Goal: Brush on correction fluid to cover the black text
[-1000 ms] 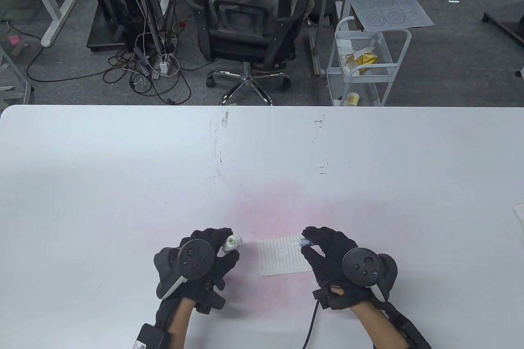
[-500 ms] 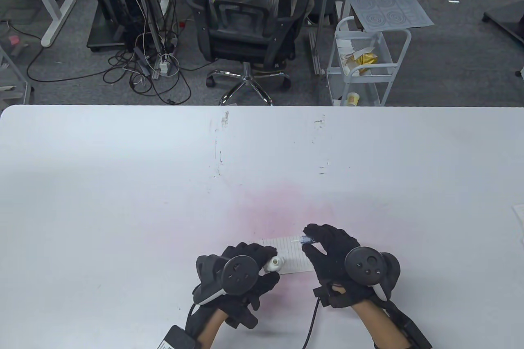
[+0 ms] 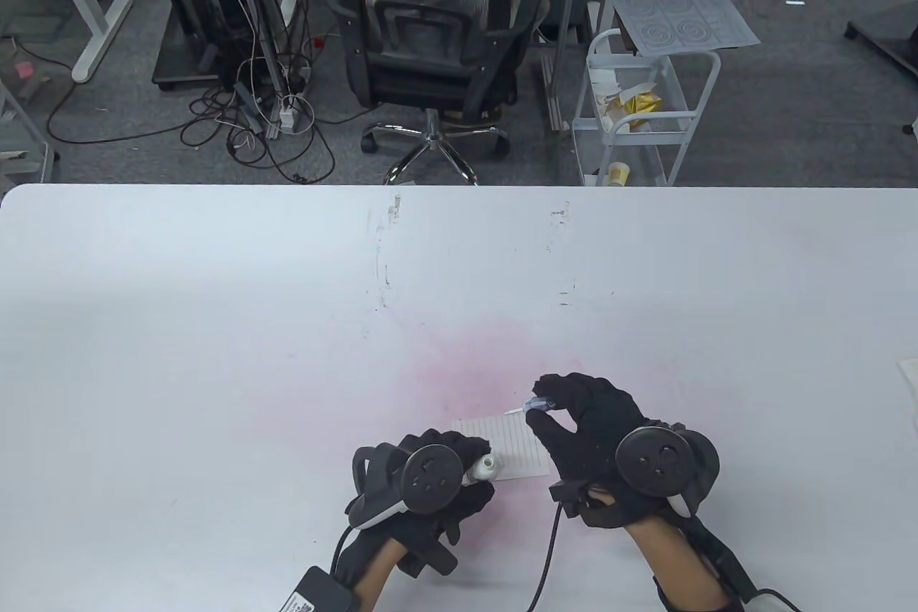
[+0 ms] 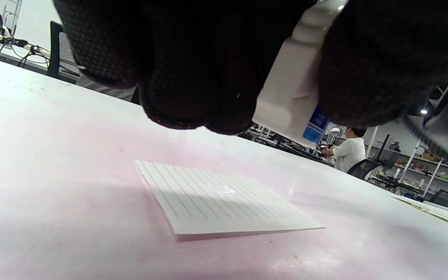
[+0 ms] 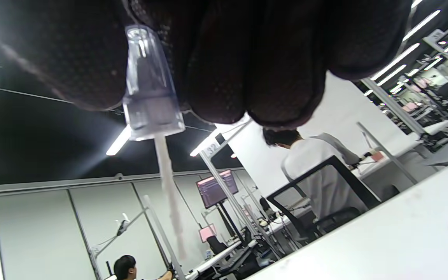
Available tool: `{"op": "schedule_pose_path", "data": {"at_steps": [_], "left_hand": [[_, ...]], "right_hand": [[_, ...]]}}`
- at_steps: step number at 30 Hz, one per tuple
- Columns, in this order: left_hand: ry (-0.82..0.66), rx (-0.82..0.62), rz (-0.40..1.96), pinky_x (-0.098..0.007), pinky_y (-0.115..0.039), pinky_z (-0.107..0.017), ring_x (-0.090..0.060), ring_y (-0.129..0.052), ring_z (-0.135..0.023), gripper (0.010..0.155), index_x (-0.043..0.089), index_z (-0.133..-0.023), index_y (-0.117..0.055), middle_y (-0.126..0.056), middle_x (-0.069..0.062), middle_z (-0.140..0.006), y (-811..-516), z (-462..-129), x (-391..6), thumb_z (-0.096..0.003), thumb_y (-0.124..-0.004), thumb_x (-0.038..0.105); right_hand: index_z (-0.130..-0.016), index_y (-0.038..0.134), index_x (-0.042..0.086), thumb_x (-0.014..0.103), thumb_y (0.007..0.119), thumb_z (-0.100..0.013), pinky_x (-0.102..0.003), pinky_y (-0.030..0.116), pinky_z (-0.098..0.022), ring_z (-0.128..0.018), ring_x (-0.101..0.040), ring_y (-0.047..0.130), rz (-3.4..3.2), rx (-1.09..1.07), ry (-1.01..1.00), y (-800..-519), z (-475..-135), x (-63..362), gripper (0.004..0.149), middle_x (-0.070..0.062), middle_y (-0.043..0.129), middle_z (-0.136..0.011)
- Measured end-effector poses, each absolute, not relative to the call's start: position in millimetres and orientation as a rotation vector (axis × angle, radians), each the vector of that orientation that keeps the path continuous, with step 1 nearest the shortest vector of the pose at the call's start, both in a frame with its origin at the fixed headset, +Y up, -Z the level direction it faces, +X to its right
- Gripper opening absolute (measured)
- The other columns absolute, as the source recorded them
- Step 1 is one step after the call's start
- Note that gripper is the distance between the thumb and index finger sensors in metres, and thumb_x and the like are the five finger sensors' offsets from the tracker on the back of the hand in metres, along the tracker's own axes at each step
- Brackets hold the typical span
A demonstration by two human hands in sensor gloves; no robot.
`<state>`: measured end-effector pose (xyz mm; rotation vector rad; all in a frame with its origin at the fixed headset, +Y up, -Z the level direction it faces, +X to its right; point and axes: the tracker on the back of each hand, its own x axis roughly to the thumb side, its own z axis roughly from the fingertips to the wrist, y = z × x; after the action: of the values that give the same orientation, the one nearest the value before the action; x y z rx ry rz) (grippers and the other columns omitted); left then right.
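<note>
A small lined paper (image 3: 513, 450) lies on the white table (image 3: 215, 325) near the front edge; in the left wrist view the paper (image 4: 216, 198) shows a wet white blob near its middle. My left hand (image 3: 459, 472) grips the white correction fluid bottle (image 3: 482, 468), open neck pointing right over the paper's left corner; the bottle (image 4: 294, 93) also shows in the left wrist view. My right hand (image 3: 549, 411) pinches the clear cap with its brush (image 3: 531, 407), tip pointing left above the paper's far edge. In the right wrist view the cap brush (image 5: 152, 93) hangs from my fingers.
A pink stain (image 3: 473, 368) spreads on the table around the paper. Sheets of paper (image 3: 909, 375) lie at the right edge. Beyond the far edge stand an office chair (image 3: 430, 31) and a white cart (image 3: 645, 110).
My left hand carried the bottle rightward from beside the paper to its left corner. My right hand lifted the brush slightly up and away from the paper's middle.
</note>
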<state>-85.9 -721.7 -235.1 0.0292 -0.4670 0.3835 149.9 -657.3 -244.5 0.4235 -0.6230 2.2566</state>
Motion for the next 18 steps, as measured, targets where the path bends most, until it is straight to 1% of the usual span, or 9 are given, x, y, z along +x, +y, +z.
{"op": "schedule_pose_path", "data": {"at_steps": [3,7,12,18], "left_hand": [[-0.463,0.025,0.382,-0.045,-0.083,-0.057,-0.023,-0.105,-0.058,0.058,0.026,-0.081,-0.089,-0.103,-0.003,-0.072,-723.0,-236.0,-86.8,-0.0303,-0.095,0.055],[-0.463,0.022,0.385,-0.045,-0.083,-0.057,-0.023,-0.105,-0.058,0.058,0.026,-0.081,-0.089,-0.103,-0.003,-0.072,-722.9,-236.1,-86.7,-0.0302,-0.095,0.055],[-0.466,0.022,0.379,-0.045,-0.083,-0.057,-0.023,-0.105,-0.058,0.058,0.026,-0.081,-0.089,-0.103,-0.003,-0.072,-723.0,-235.8,-86.5,-0.0302,-0.095,0.055],[-0.464,0.019,0.376,-0.045,-0.083,-0.057,-0.023,-0.105,-0.058,0.059,0.026,-0.081,-0.089,-0.103,-0.003,-0.072,-723.2,-236.1,-86.7,-0.0301,-0.096,0.055]], "right_hand": [[-0.072,0.089,0.018,0.052,0.088,-0.033,-0.056,0.076,-0.049,-0.05,-0.032,0.1,2.262,0.491,-0.609,-644.2,-236.9,141.5,0.051,-0.006,0.092,-0.063],[-0.07,0.09,0.018,0.053,0.088,-0.033,-0.056,0.076,-0.049,-0.049,-0.032,0.1,2.311,0.569,-0.583,-637.0,-225.6,129.4,0.051,-0.006,0.093,-0.062],[-0.07,0.09,0.018,0.053,0.088,-0.033,-0.056,0.076,-0.049,-0.049,-0.032,0.1,2.405,0.625,-0.552,-637.5,-218.5,115.4,0.051,-0.006,0.093,-0.062],[-0.07,0.09,0.018,0.053,0.088,-0.033,-0.056,0.076,-0.049,-0.049,-0.032,0.1,2.462,0.63,-0.52,-641.8,-220.5,111.1,0.051,-0.006,0.093,-0.062]]}}
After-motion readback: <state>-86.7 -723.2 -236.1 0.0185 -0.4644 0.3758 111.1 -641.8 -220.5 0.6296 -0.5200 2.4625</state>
